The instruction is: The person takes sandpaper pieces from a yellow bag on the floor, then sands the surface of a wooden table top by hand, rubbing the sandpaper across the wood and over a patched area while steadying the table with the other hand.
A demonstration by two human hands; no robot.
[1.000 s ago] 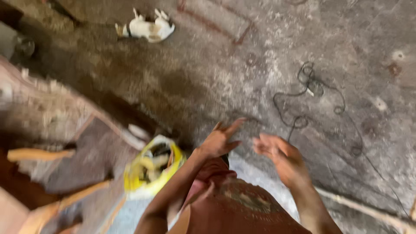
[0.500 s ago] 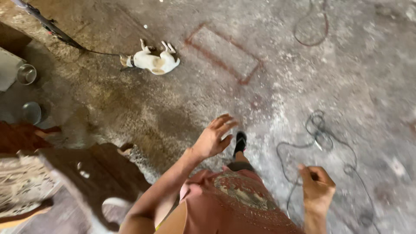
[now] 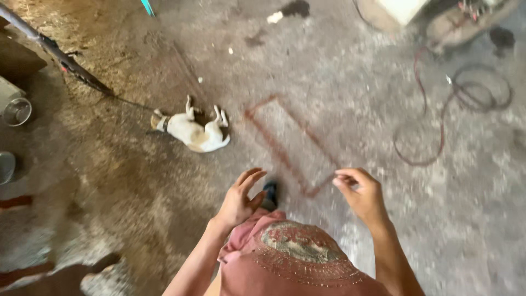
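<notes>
Left hand (image 3: 240,200): raised over the floor (image 3: 339,93), fingers spread loosely wide, holding nothing, touching nothing. Right hand (image 3: 359,193): fingers curled narrow, thumb near forefinger; whether it pinches anything cannot be told. Pink garment (image 3: 296,257): directly below both hands, embroidered round patch on top. Dark shoe (image 3: 270,193): just beside left hand. Dog (image 3: 192,130): lying on floor, well apart. Handling note: walking here likely calls for watching the cables (image 3: 438,109) and dog.

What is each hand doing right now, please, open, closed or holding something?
Left hand: open, fingers spread, holding nothing.
Right hand: half curled, nothing visible in it.
</notes>
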